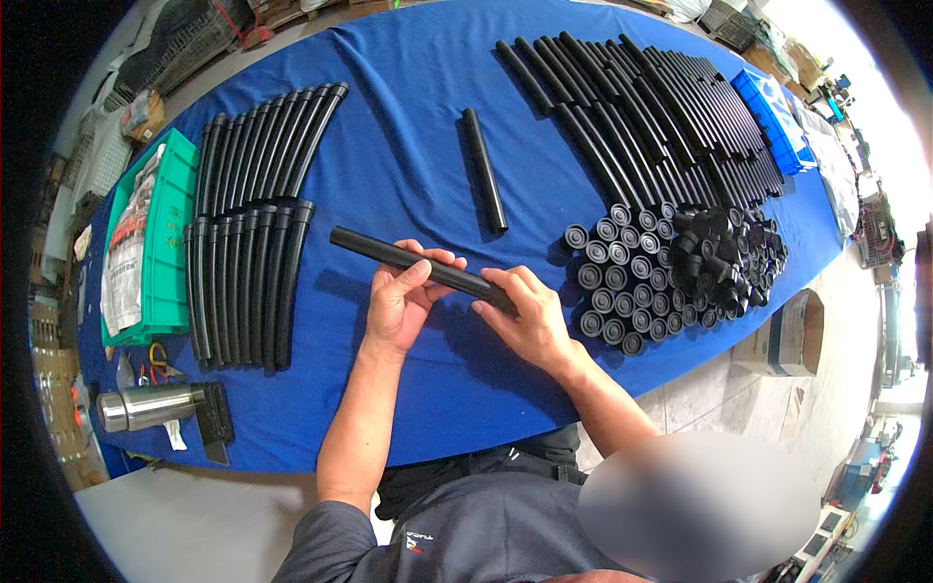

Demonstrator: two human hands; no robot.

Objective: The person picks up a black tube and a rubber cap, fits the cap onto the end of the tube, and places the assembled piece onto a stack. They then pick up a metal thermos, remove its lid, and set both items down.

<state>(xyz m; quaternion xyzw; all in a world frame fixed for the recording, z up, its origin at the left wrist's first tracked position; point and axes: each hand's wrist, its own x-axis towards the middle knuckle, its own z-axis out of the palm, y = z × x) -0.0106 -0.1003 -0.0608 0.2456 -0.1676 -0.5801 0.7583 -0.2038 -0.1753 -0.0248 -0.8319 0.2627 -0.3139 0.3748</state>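
Note:
A black plastic tube (364, 244) is held slantwise above the blue cloth, its far-left end sticking out free. My left hand (398, 306) grips the tube near its middle, thumb on top and fingers behind. Around its right end my right hand (533, 319) is closed; whether a cap sits under those fingers is hidden. Beyond both hands a single loose tube (484, 170) lies on the cloth. To the right are round black caps (614, 277), several set out in rows and others heaped (714, 255) beside them.
Many bare tubes (622, 117) are stacked at the far right, next to a blue crate (776, 121). Two rows of tubes with collared ends (248, 282) lie left, beside a green crate (173, 243) holding a bag. A steel flask (146, 408) lies at the near-left edge; a cardboard box (782, 335) stands on the floor.

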